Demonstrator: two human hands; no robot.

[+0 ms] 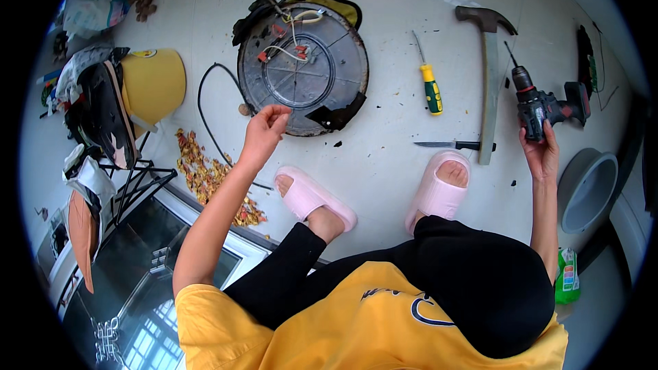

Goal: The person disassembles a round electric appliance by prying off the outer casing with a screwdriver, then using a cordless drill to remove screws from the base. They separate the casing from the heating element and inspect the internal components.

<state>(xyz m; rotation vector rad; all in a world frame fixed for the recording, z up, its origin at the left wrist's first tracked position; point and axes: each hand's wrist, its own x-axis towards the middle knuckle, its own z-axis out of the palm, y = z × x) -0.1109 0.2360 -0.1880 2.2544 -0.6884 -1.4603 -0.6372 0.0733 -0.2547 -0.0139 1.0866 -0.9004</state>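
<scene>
Right hand (542, 154) has drill (532, 103) between 2 and 3 o'clock, fingers and thumb gripping its back end. Left hand (265, 134) over 7 o'clock edge of round metal plate (346, 72), fingertips bunched against thumb, can't tell if anything's pinched. Hammer (489, 89) lies at drill's 9 o'clock, screwdriver (432, 90) past it.

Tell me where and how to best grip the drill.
Probably by the drill's handle, bringing your right hand in from the near side: it's the slimmer stretch between motor body and battery, and the bit points away from you.
</scene>
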